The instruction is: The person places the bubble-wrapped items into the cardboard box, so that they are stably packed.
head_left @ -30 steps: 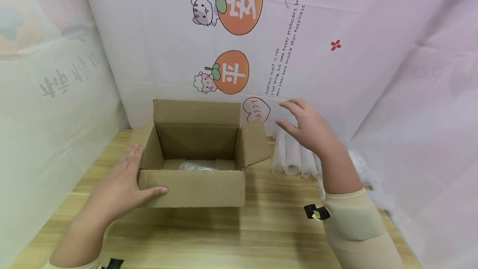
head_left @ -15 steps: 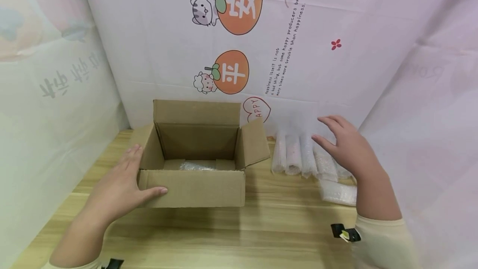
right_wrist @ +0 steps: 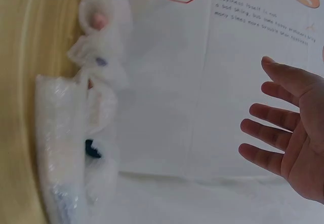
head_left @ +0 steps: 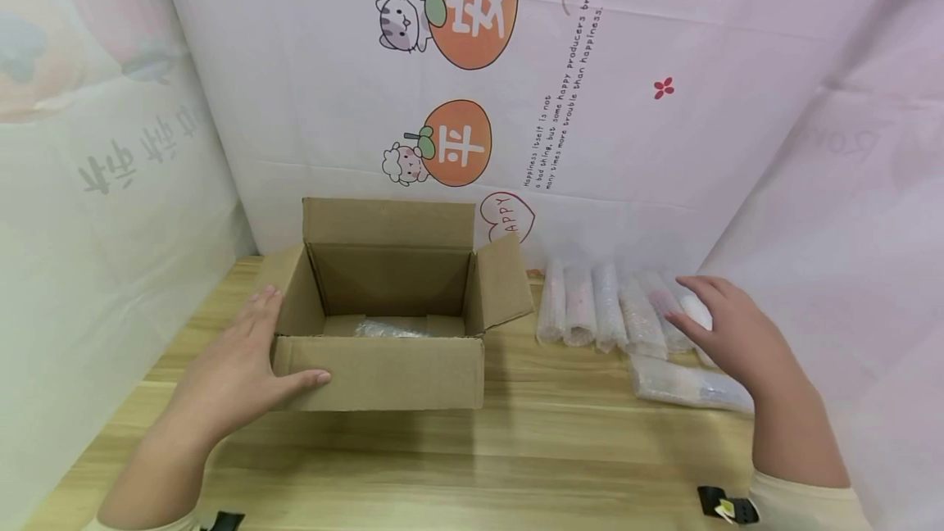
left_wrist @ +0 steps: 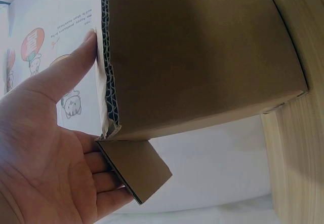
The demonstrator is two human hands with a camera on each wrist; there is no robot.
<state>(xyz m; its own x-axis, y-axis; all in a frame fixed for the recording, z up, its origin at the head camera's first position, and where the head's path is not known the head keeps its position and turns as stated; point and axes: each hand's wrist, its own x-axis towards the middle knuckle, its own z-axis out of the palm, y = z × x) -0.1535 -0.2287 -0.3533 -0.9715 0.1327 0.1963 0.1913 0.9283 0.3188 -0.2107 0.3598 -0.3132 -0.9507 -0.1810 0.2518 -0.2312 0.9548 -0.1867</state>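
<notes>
An open cardboard box (head_left: 383, 374) stands left of centre in the head view, its flaps folded outward. My left hand (head_left: 232, 371) rests on its near left corner, thumb on the front flap and fingers along the left flap. In the left wrist view, the fingers of this hand (left_wrist: 109, 183) lie against a small flap (left_wrist: 136, 171). A clear plastic-wrapped item (head_left: 389, 329) shows on the box floor, partly hidden. My right hand (head_left: 737, 338) hovers with fingers spread beside a row of bubble-wrapped rolls (head_left: 608, 310). In the right wrist view, the right hand (right_wrist: 286, 125) holds nothing.
One more bubble-wrapped roll (head_left: 689, 383) lies crosswise in front of the row. The wooden table (head_left: 442, 474) is backed by a white printed sheet (head_left: 627, 129). Similar sheets hang at the left (head_left: 111, 252) and right (head_left: 848, 252).
My right hand has moved right and toward me, across the bubble-wrapped rolls to the row's right end, uncovering more of them. The left hand and the box have stayed put.
</notes>
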